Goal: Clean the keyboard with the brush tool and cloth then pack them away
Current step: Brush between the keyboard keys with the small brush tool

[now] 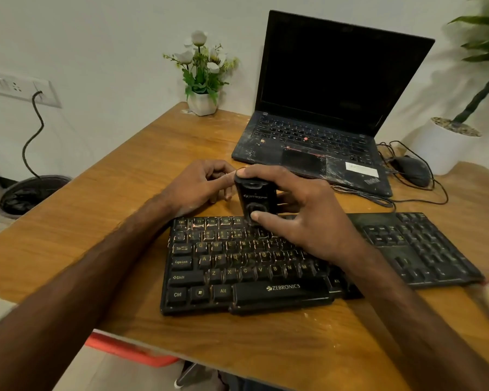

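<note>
The right hand point(302, 218) holds the black brush tool point(256, 196) upright, just above the function-key row of the Zebronics keyboard point(237, 275). This keyboard lies on the wooden counter point(124, 179) in front of an open laptop point(322, 108). The fingers point(254, 172) of this hand are clamped on the tool, one over its top end and the thumb pressed low on its front face. The left hand point(195, 187) rests beside the top of the tool with its fingers curled. I cannot tell whether it grips any part of the tool or only touches it. No bristles are visible, so I judge that the brush is not yet opened and that this is the step in hand. To do it well, the right hand should keep the body steady while the left hand pulls or slides the brush part out, without knocking the keys below. After that, it is better to sweep row by row from the top, with light pressure, so the dust moves to one edge. I cannot see the cloth.
</note>
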